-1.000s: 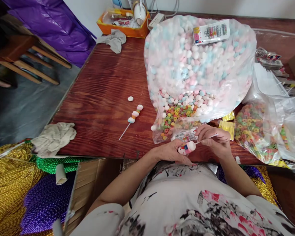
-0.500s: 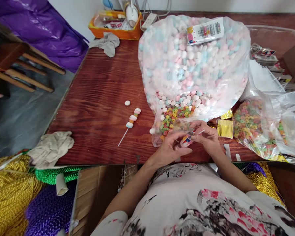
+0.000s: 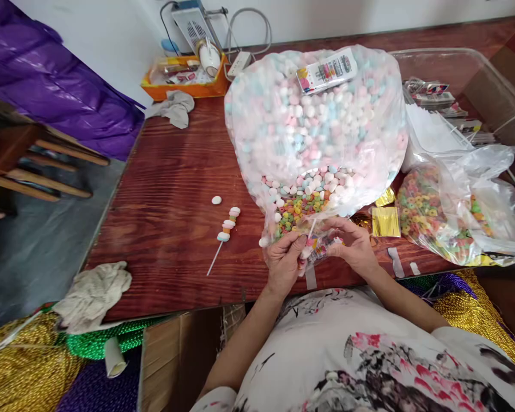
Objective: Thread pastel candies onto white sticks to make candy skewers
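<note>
My left hand (image 3: pixel 284 262) is closed around a candy skewer, whose white stick (image 3: pixel 312 228) points up between thumb and fingers. A clear printed plastic bag (image 3: pixel 320 248) lies against the sweets, and my right hand (image 3: pixel 352 245) pinches its right side. How far the bag covers the skewer is hard to make out. Left of my hands, another candy skewer (image 3: pixel 228 225), with marshmallows and orange rings on a white stick, lies on the table (image 3: pixel 171 217). A loose white marshmallow (image 3: pixel 216 200) is beside it.
A large bag of pastel marshmallows (image 3: pixel 317 126) with gummy rings (image 3: pixel 298 210) at its mouth stands before me. To the right are gold twist ties (image 3: pixel 385 221), a bag of gummy rings (image 3: pixel 424 200) and a clear bin (image 3: pixel 493 63). A cloth (image 3: pixel 95 292) hangs at the left edge.
The stick between my hands has turned from pointing right to pointing up. My left hand now grips it, and my right hand has shifted onto the bag. The camera view has shifted.
</note>
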### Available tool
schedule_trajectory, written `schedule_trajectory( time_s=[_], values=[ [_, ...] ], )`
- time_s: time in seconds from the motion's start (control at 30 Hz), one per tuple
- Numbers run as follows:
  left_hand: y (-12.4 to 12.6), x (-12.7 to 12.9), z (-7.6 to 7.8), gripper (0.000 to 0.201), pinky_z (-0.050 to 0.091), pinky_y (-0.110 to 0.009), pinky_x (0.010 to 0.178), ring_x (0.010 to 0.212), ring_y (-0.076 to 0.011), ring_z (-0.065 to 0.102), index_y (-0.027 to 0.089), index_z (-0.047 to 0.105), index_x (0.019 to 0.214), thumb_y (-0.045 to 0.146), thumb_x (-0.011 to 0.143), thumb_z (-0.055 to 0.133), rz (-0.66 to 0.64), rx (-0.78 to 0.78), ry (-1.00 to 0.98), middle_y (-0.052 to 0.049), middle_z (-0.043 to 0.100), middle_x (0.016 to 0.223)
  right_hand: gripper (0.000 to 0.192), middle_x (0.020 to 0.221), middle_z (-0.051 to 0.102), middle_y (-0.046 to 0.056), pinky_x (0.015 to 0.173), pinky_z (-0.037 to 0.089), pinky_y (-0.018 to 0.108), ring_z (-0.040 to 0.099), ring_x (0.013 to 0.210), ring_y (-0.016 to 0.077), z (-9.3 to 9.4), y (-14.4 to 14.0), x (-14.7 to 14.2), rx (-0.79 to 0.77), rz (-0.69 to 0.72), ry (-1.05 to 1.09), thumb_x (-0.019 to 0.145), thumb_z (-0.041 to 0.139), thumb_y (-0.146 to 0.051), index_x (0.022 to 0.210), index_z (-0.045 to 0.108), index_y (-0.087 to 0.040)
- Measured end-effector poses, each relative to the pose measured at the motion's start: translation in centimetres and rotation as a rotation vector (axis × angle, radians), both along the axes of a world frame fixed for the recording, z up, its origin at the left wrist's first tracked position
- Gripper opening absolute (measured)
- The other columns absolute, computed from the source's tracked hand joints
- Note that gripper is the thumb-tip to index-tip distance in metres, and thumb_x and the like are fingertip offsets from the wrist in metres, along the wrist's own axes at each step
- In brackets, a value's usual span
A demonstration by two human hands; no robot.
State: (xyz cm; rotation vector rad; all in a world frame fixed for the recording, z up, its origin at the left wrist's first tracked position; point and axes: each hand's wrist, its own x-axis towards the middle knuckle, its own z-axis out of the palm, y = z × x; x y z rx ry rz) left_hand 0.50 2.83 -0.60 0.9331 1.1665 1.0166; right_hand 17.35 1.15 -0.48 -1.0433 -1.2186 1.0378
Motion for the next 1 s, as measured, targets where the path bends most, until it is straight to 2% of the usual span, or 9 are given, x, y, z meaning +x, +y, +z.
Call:
schedule_trajectory(
  time_s=[0.13,0.2,0.33,0.5,0.6,0.73,0.83,0.9,1.0],
  values=[
    [0.3,0.7,0.0,0.03,0.053,-0.025,0.069,0.068,-0.0122,0.059,0.019,0.075,0.073,0.048,0.079,0.077,-0.01,0.325,0.122,-0.001,0.065,0.07,0.013,0.077,0.067,0.0,0.072,0.05,0.031,0.061,0.074,0.0163,-0.5,-0.8,-1.4,0.039,-0.136,-0.066,0.078,0.081,-0.032,0.078,0.073,-0.023],
    [0.0,0.9,-0.1,0.031,0.054,-0.028,0.082,0.085,-0.0157,0.064,0.02,0.078,0.082,0.05,0.083,0.073,-0.009,0.35,0.122,-0.004,0.071,0.084,0.015,0.068,0.063,-0.001,0.066,0.049,0.03,0.058,0.066,0.015,-0.6,-0.7,-1.8,0.084,-0.176,-0.067,0.083,0.075,-0.028,0.07,0.069,-0.022],
    [-1.0,0.7,-0.3,0.042,0.054,-0.032,0.085,0.09,-0.0185,0.065,0.022,0.077,0.104,0.059,0.087,0.065,-0.105,0.156,0.051,-0.006,0.073,0.092,0.011,0.072,0.065,0.0,0.067,0.05,0.031,0.06,0.069,0.0158,-0.8,-0.3,-1.6,0.168,-0.189,-0.106,0.085,0.07,-0.022,0.074,0.069,-0.023],
    [-1.6,0.0,0.4,0.046,0.05,-0.034,0.09,0.09,-0.0197,0.06,0.019,0.076,0.096,0.062,0.087,0.063,-0.276,0.185,0.158,-0.005,0.068,0.085,0.012,0.075,0.066,0.002,0.063,0.05,0.029,0.061,0.069,0.0155,-0.9,-0.6,-1.9,0.313,-0.235,-0.255,0.09,0.064,-0.018,0.082,0.071,-0.023],
    [-1.0,-0.6,0.7,0.047,0.048,-0.029,0.08,0.08,-0.0163,0.056,0.016,0.074,0.091,0.062,0.085,0.065,-0.375,0.08,0.093,-0.003,0.063,0.077,0.014,0.074,0.065,0.002,0.064,0.05,0.03,0.06,0.069,0.0156,-1.2,-0.6,-2.4,0.362,-0.257,-0.299,0.09,0.061,-0.017,0.081,0.071,-0.023],
    [0.1,-1.4,0.8,0.039,0.042,-0.023,0.061,0.062,-0.0095,0.047,0.014,0.073,0.091,0.051,0.079,0.077,-0.538,-0.168,-0.094,0.001,0.059,0.069,0.014,0.071,0.062,0.0,0.063,0.049,0.029,0.059,0.067,0.0152,-1.6,-0.5,-2.7,0.258,-0.188,-0.208,0.091,0.062,-0.022,0.078,0.067,-0.022],
    [0.6,-1.4,0.8,0.031,0.042,-0.022,0.057,0.057,-0.0089,0.049,0.014,0.07,0.081,0.042,0.077,0.079,-0.542,-0.29,-0.233,0.001,0.058,0.064,0.012,0.086,0.065,0.004,0.071,0.051,0.031,0.061,0.079,0.0172,-1.0,-0.5,-2.0,0.244,-0.198,-0.298,0.094,0.057,-0.025,0.092,0.069,-0.022],
    [0.7,-1.4,0.8,0.03,0.047,-0.025,0.059,0.058,-0.0117,0.055,0.014,0.064,0.07,0.04,0.077,0.077,-0.535,-0.319,-0.295,-0.001,0.059,0.061,0.021,0.112,0.067,0.009,0.087,0.05,0.038,0.061,0.102,0.0214,-0.2,-0.7,-0.9,0.359,-0.189,-0.531,0.096,0.055,-0.024,0.11,0.07,-0.025],
    [0.4,-1.8,0.8,0.038,0.047,-0.027,0.055,0.052,-0.0136,0.057,0.016,0.053,0.059,0.04,0.078,0.075,-0.637,-0.382,-0.359,-0.001,0.056,0.056,0.031,0.138,0.061,0.005,0.105,0.034,0.05,0.047,0.133,0.028,0.5,-1.2,1.1,0.613,-0.073,-0.948,0.096,0.057,-0.024,0.124,0.066,-0.034]
  ],
)
